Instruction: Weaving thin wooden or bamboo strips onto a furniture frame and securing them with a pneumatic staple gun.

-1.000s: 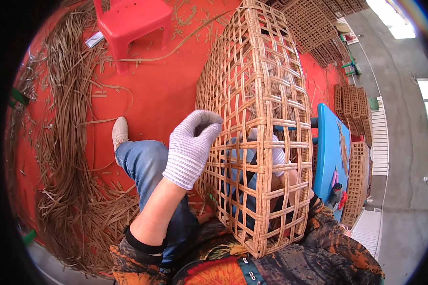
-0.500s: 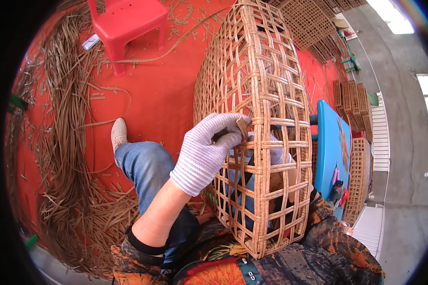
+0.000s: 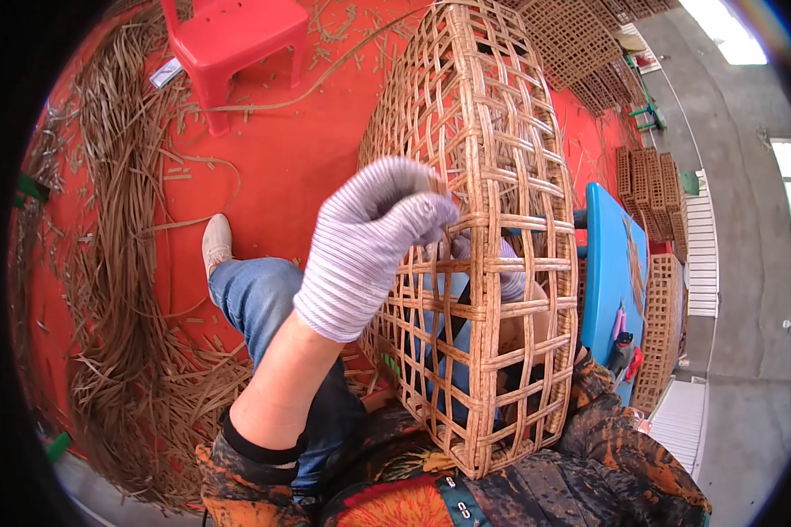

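An open-lattice woven basket, made of brown cane-like strips, rests upright against my lap. In a white-and-grey striped knit glove, my left hand is at the basket's left side by its corner post. Thumb and forefinger are closed in a pinch on a short brown weaving strip, somewhat blurred. My right hand, gloved alike, reaches inside the basket behind the lattice, close to the same corner. The weave hides most of its fingers, so their hold does not show.
Long loose strips lie heaped on the red floor at left. A red plastic stool stands at far left. On the right is a blue table with tools. More woven panels are stacked beyond.
My left hand has drawn slightly left and up from the corner post, its wrist turning, the pinch kept. My right hand has shifted a little inside the basket.
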Demonstrator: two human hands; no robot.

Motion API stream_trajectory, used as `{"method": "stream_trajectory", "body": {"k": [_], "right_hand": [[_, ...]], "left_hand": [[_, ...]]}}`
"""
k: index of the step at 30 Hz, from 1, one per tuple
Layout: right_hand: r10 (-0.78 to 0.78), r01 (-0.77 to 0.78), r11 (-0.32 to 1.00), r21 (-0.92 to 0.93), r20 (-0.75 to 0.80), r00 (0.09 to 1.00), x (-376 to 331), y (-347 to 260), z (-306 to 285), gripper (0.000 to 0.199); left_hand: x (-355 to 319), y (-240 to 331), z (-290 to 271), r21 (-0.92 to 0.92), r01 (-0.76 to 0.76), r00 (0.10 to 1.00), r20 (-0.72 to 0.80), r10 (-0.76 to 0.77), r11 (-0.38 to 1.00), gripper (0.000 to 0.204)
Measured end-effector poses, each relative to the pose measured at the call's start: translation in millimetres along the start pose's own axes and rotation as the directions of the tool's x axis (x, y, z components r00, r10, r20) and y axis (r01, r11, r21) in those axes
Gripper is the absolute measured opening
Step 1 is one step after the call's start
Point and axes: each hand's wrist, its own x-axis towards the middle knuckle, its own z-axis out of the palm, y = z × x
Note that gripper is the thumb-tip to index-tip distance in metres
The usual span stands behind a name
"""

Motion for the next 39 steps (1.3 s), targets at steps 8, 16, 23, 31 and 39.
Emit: {"method": "stream_trajectory", "body": {"k": [8,16,23,31,39], "right_hand": [[-0.008,0.008,1.0,-0.01,0.01,1.0,3.5,-1.3,-1.1,0.035],[-0.005,0.006,1.0,-0.022,0.031,0.999,5.5,-1.2,-3.5,0.037],[-0.1,0.109,0.982,-0.155,0.066,0.993,8.0,-9.0,-30.9,0.039],[-0.34,0.288,0.92,-0.264,-0.178,0.923,-5.9,0.3,-97.5,0.037],[-0.216,0.236,0.97,0.063,-0.231,0.949,-13.3,41.3,-73.8,0.028]], "left_hand": [[-1.6,28.3,2.6,0.065,-0.217,0.975,-0.033,0.22,0.974,0.012],[-10.7,30.7,4.8,-0.045,-0.193,0.981,-0.027,0.192,0.98,0.015],[-28.4,34.4,18.5,0.181,-0.223,0.965,-0.101,0.243,0.958,0.015],[-37.5,31.9,25.1,0.263,-0.133,0.981,-0.102,0.164,0.956,0.023],[-32.2,8.5,51.1,0.49,0.29,0.94,-0.306,-0.15,0.822,0.017]]}}
